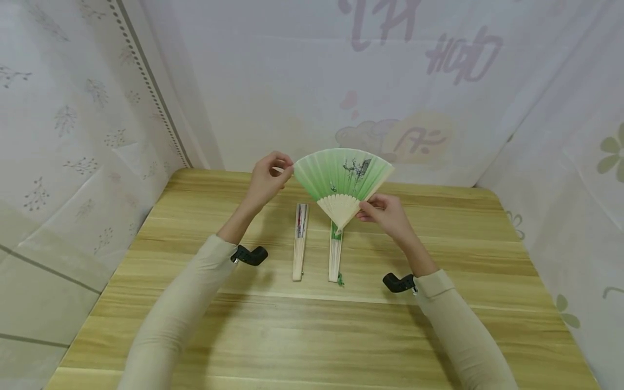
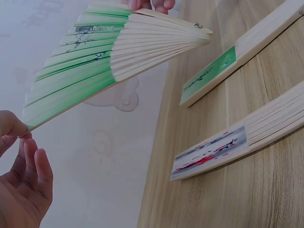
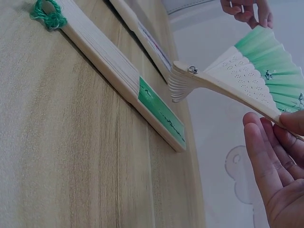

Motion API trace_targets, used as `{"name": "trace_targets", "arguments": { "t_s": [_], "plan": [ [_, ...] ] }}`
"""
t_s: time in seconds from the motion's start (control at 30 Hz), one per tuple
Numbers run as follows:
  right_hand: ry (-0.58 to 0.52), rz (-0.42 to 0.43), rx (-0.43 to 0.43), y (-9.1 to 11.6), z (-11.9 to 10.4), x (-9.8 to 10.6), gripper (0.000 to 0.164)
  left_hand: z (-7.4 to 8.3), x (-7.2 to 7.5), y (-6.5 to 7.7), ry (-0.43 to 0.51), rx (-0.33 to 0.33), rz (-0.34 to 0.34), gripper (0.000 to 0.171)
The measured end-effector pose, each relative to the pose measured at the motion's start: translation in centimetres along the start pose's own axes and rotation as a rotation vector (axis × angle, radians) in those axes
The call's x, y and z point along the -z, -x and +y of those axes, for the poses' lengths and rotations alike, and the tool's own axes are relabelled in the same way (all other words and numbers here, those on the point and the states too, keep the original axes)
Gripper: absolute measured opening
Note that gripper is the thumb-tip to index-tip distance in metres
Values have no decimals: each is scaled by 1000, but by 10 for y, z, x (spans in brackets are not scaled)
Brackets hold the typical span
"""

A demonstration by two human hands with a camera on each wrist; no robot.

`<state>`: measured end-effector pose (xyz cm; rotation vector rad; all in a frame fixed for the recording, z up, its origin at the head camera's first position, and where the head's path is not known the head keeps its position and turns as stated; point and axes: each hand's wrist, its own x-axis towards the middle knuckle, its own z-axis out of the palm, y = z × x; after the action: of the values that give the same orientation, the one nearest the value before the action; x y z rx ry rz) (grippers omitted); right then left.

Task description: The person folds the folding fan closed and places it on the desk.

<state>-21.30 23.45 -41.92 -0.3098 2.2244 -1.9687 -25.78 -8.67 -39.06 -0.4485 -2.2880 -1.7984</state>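
A green folding fan (image 1: 336, 170) with pale ribs and a dark printed design is spread wide, held up above the table. My left hand (image 1: 267, 181) pinches its upper left corner between thumb and finger, plainly seen in the left wrist view. Along the opposite outer rib, my right hand (image 1: 387, 215) pinches the fan (image 3: 251, 78) with the thumb on top. Beneath it lies a folded green fan (image 2: 209, 71) with a green tassel (image 3: 50, 15); its far end is partly covered in the head view. Left of that rests a folded white fan (image 2: 209, 154) with red and grey print.
The wooden table (image 1: 273, 336) spreads under both arms. Behind it hangs a pale printed curtain (image 1: 273, 81), with more patterned cloth at both sides. A black wrist camera mount (image 1: 251, 255) juts from the left sleeve, another black mount (image 1: 397, 283) from the right.
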Motion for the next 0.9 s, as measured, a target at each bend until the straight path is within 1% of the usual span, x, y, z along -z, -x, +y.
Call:
{"name": "trace_targets", "arguments": {
  "t_s": [0.2,0.47,0.7,0.8,0.83,0.9],
  "plan": [
    [21,-4,1,-2,-3,-1,21,3,-3,0,-1,1,0,9],
    [30,-24,-7,-6,-3,-4,18,8,-7,-3,-16,-17,-14,9],
    [51,-44,20,-7,-7,-7,15,13,-11,-5,-20,-8,-20,8],
    [65,-59,35,-8,-7,-6,15,14,-13,-5,-14,-17,-17,8],
    [68,-62,38,-9,-7,-7,15,19,-13,-4,-14,-21,-19,9],
    [76,-68,44,-9,-7,-7,15,20,-15,-5,-16,-33,-19,9]
  ]
}}
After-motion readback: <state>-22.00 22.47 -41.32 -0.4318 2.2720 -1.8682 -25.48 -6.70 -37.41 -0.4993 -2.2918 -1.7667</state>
